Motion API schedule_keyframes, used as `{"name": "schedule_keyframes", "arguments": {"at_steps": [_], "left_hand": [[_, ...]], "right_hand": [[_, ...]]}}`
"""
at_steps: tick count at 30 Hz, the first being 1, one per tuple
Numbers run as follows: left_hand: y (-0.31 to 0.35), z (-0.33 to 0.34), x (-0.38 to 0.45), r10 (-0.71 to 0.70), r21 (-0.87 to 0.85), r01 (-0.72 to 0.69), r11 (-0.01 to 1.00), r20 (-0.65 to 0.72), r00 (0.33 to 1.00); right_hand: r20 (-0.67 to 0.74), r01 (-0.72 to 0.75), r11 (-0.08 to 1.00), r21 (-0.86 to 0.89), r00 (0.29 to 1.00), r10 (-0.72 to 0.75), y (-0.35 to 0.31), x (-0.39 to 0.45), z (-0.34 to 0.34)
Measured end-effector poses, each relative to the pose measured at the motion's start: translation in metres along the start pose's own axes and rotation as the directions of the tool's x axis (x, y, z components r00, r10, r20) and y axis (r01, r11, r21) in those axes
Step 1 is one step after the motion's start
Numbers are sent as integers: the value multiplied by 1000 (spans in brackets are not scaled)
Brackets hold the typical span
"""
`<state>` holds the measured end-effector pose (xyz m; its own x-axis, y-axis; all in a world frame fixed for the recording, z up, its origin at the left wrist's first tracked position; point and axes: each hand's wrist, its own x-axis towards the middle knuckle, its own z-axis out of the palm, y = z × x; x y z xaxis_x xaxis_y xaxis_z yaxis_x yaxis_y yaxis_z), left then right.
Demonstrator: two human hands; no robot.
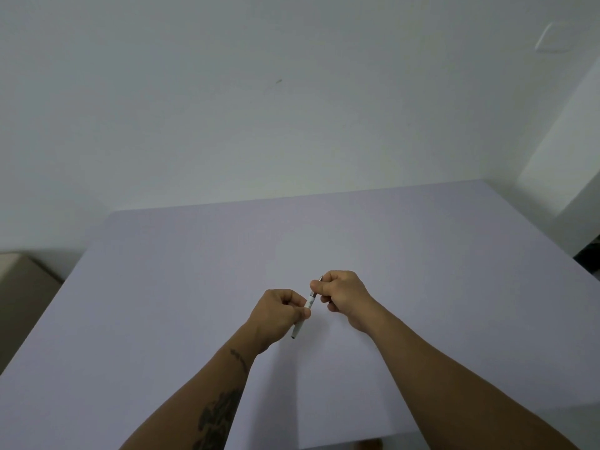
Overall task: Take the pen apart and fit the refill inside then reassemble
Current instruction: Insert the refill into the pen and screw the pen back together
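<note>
A slim white pen (311, 301) is held slanted above the middle of the pale lilac table (194, 271). My left hand (279, 313) grips its lower barrel, and the dark-tipped lower end sticks out below my fist. My right hand (341, 295) pinches the upper part, where a metal band and a thin metal tip show past my fingers. Both hands are close together, with only a short stretch of the pen visible between them. No separate refill is in view.
The table runs wide to both sides and back to a white wall (292, 108). A beige box (22, 287) stands beyond the left edge. A white pillar (565, 177) rises at the back right corner.
</note>
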<state>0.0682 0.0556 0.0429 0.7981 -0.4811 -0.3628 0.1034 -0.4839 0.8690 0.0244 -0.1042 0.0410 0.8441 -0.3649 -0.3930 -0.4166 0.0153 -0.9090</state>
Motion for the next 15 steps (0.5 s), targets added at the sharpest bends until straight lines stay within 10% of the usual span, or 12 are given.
{"name": "schedule_keyframes", "arguments": {"at_steps": [15], "left_hand": [[10,5,-7,3,-36,-1,999,68,998]], "right_hand": [[136,-81,975,205,989,53,-1,-10,-12]]}}
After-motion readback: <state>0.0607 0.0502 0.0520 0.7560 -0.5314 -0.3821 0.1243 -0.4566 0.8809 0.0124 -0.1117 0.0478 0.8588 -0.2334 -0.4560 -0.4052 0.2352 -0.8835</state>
